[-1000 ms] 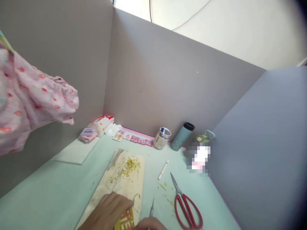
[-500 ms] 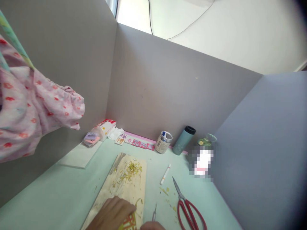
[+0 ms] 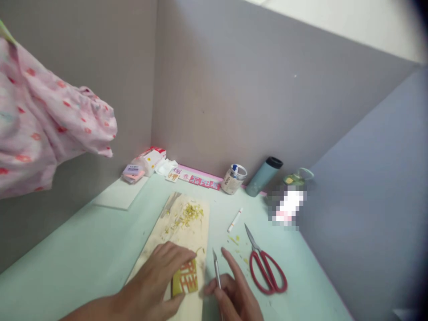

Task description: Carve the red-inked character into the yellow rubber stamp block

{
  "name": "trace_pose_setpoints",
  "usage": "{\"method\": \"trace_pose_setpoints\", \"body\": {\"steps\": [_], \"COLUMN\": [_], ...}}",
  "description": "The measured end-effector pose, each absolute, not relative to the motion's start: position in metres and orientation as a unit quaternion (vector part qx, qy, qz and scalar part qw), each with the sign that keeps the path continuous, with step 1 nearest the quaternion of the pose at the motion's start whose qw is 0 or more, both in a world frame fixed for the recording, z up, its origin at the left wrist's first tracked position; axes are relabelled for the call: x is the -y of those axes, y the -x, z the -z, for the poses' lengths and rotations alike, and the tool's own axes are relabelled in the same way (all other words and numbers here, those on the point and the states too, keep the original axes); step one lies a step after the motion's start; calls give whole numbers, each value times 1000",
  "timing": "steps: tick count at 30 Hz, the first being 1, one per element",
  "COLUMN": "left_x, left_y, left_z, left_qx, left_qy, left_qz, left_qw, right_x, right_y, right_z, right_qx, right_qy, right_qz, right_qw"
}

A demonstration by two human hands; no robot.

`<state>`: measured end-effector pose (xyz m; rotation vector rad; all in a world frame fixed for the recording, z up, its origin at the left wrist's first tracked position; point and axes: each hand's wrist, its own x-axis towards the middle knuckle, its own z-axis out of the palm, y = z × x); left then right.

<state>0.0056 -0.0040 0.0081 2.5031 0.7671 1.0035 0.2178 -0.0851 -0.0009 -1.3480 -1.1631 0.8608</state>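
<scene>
My left hand [image 3: 158, 278] rests on the wooden board [image 3: 147, 263], its thumb and fingers closed round a small yellow block [image 3: 185, 285]. Red carved character strokes show on the block's face, and part of it lies under my fingers. In my right hand [image 3: 236, 290], just right of the board, is a slim metal craft knife [image 3: 216, 267]. Its pointed blade aims away from me, and my index finger stretches out apart from the handle. Yellow-green shavings [image 3: 190, 215] are heaped on the board's far half.
Red-handled scissors [image 3: 267, 272] lie open at right, near a white pen [image 3: 235, 220]. Along the back stand a tin can [image 3: 233, 180], a teal tumbler [image 3: 264, 177] and character cards [image 3: 200, 180]. Pink patterned cloth [image 3: 63, 120] hangs at left. A tissue pack [image 3: 152, 158] sits behind a white sheet [image 3: 120, 194].
The view has tipped downward, so more of both hands shows. My right hand has come farther into view with the knife, its index finger now extended. More of the yellow block is visible.
</scene>
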Motion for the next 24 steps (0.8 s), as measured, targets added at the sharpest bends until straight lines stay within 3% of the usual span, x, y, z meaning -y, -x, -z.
{"method": "trace_pose_setpoints", "body": {"steps": [2, 6, 8, 12, 24], "left_x": [6, 7, 6, 5, 5], "left_y": [-5, -4, -4, -5, -6], "left_z": [-11, -18, -21, -25, -28], "left_qx": [-292, -306, -305, -312, -328], "left_qy": [-879, -878, -880, -884, -885], "left_qz": [-325, -285, -275, -262, -236], "left_qw": [192, 235, 239, 231, 231], "right_x": [89, 93, 96, 104, 110], "right_y": [-225, -235, -235, -234, -232], "right_z": [-17, -57, -70, -74, -59], "right_qx": [539, 657, 689, 729, 789], "right_qy": [572, 584, 577, 576, 544], "right_qz": [-348, -364, -349, -277, -218], "right_qw": [511, 309, 266, 246, 184]}}
